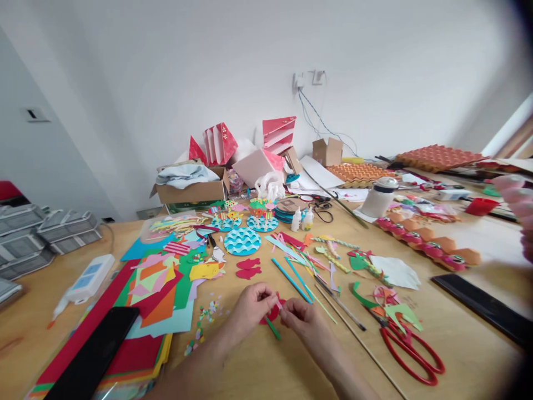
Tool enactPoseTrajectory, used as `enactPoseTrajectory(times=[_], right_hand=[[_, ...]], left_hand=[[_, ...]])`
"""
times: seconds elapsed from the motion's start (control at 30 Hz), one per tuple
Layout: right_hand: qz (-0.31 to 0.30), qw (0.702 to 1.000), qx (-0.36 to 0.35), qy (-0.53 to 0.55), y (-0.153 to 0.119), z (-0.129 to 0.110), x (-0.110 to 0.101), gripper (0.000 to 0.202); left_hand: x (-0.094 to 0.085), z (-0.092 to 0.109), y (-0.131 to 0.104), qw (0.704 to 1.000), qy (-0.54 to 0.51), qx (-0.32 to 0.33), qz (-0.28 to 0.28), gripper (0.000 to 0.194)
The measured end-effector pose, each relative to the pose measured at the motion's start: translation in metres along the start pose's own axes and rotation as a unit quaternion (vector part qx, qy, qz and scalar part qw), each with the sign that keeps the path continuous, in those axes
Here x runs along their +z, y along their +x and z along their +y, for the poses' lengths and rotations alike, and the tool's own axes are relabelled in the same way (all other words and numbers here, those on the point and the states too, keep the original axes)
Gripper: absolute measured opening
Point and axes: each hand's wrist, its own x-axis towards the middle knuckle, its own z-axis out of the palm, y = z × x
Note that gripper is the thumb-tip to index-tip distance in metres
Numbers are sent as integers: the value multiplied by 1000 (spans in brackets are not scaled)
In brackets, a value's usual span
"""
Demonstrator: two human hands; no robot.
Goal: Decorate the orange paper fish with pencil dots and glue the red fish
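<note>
My left hand (255, 304) and my right hand (303, 318) meet low in the middle of the view, both with fingers pinched. Between their fingertips is a small pink paper strip (279, 303). A red paper piece (266, 319) shows behind and below the fingers; whether a hand also grips it I cannot tell. Under it a short green strip (272, 329) points down toward me. Ahead of my left hand lie red fish-shaped paper cutouts (249, 269). Beyond my right hand two blue paper strips (291, 280) lie side by side on the table.
Red-handled scissors (412, 355) and a long thin stick (362, 344) lie to the right. Coloured paper sheets (166, 289) and a black phone-like slab (94, 355) are at left. A blue wavy disc (242, 241), glue bottles (307, 219) and a cardboard box (189, 193) stand farther back.
</note>
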Motion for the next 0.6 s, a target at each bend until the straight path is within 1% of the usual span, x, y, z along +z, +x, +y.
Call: enactPoseTrajectory(times=[0.17,0.33,0.47,0.6], right_hand=[[-5,999,20,40,-1,9,1,27],[-7,999,27,17,-6,17,-5,26],[-19,999,29,-8,-15,27,-17,25],[-34,996,32,-82,-23,33,-36,21]], left_hand=[[-5,0,1,1000,5,4,6,18],[-10,-1,4,1000,5,-8,15,19],[-15,-3,5,1000,6,-18,23,22],[-18,-3,6,999,6,-25,24,25]])
